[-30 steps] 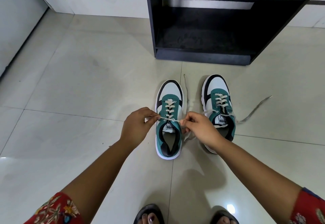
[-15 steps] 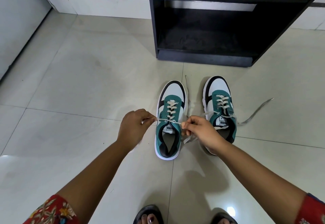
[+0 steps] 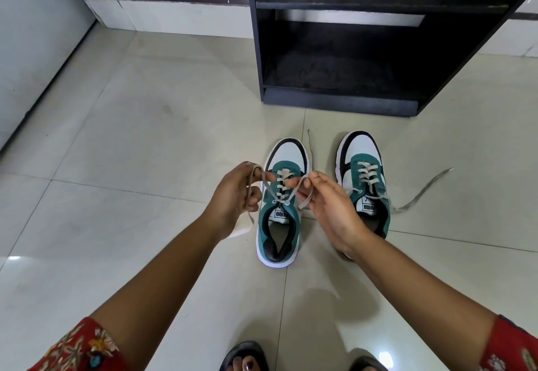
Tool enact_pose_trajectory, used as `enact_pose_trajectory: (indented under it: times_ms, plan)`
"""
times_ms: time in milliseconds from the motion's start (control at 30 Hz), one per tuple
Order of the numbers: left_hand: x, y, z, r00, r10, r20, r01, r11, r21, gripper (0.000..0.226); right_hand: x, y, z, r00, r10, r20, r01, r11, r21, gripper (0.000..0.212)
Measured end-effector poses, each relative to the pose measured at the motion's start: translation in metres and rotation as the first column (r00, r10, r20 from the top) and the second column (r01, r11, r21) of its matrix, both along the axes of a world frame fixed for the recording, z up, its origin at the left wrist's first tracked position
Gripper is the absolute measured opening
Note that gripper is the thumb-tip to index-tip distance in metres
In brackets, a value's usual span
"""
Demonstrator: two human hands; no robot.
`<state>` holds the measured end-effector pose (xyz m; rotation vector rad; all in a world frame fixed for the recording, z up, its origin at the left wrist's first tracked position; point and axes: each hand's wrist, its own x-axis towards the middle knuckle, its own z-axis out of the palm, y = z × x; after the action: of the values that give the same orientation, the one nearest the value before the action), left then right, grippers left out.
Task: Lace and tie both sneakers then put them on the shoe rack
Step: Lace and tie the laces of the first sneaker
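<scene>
Two green, white and black sneakers stand side by side on the tiled floor, toes toward the rack. Over the left sneaker (image 3: pixel 279 225), my left hand (image 3: pixel 235 196) holds one beige lace end looped around its fingers, and my right hand (image 3: pixel 329 204) pinches the other lace end (image 3: pixel 304 199). Both ends rise crossed from the top eyelets. The right sneaker (image 3: pixel 364 172) is laced, with its loose lace (image 3: pixel 422 190) trailing out to the right on the floor. Part of its heel is hidden behind my right wrist.
A black shoe rack (image 3: pixel 343 100) with open shelves stands just beyond the sneakers. White walls with a dark stripe run along the back and left. My feet in dark sandals (image 3: pixel 244 356) show at the bottom edge.
Both hands have lifted from the sneaker's tongue and pulled the lace ends up and apart. The left hand now has a loop of lace around its fingers.
</scene>
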<state>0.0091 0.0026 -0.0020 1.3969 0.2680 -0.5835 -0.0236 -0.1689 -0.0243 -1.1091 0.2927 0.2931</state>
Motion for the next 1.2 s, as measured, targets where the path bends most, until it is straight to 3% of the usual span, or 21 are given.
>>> enact_pose_trajectory:
  times_ms: [100, 300, 467, 600, 667, 800, 900, 1033, 1200]
  plan:
    - [0.002, -0.004, 0.005, 0.995, -0.035, 0.090, 0.028, 0.996, 0.080, 0.024, 0.004, 0.004, 0.004, 1.000, -0.007, -0.004, 0.007, 1.000, 0.022, 0.029]
    - [0.001, -0.007, 0.005, 0.983, -0.124, 0.132, 0.109, 0.988, 0.113, 0.037, 0.008, 0.010, 0.003, 0.999, 0.017, -0.037, -0.016, 0.999, 0.039, 0.027]
    - [-0.002, -0.009, 0.004, 0.959, -0.214, 0.187, 0.175, 0.963, 0.206, 0.035, 0.011, 0.010, 0.000, 0.998, 0.065, -0.001, -0.065, 0.998, 0.020, 0.026]
    - [-0.004, -0.012, 0.004, 0.944, -0.284, 0.168, 0.255, 0.951, 0.174, 0.023, 0.014, 0.014, -0.002, 0.996, 0.091, 0.014, -0.090, 0.996, -0.020, 0.017]
    - [-0.001, -0.010, 0.003, 0.956, -0.260, 0.134, 0.240, 0.959, 0.152, 0.016, 0.016, 0.014, -0.003, 0.994, 0.096, 0.053, -0.094, 0.995, -0.036, 0.025]
    - [0.004, -0.006, -0.002, 0.979, -0.205, 0.011, 0.204, 0.975, 0.086, 0.027, 0.015, 0.014, -0.004, 0.975, 0.161, 0.151, -0.149, 0.985, -0.091, 0.025]
    - [0.005, -0.008, -0.002, 0.975, -0.222, 0.022, 0.221, 0.974, 0.052, 0.011, 0.015, 0.014, -0.005, 0.964, 0.205, 0.169, -0.185, 0.974, -0.128, 0.025]
    - [0.006, -0.011, -0.002, 0.985, -0.173, 0.016, 0.171, 0.982, 0.081, 0.018, 0.014, 0.009, -0.003, 0.941, 0.264, 0.212, -0.231, 0.958, -0.167, 0.023]
    - [0.008, -0.011, 0.000, 0.989, -0.147, 0.011, 0.145, 0.985, 0.091, 0.014, 0.013, 0.005, 0.003, 0.939, 0.232, 0.254, -0.202, 0.970, -0.138, 0.004]
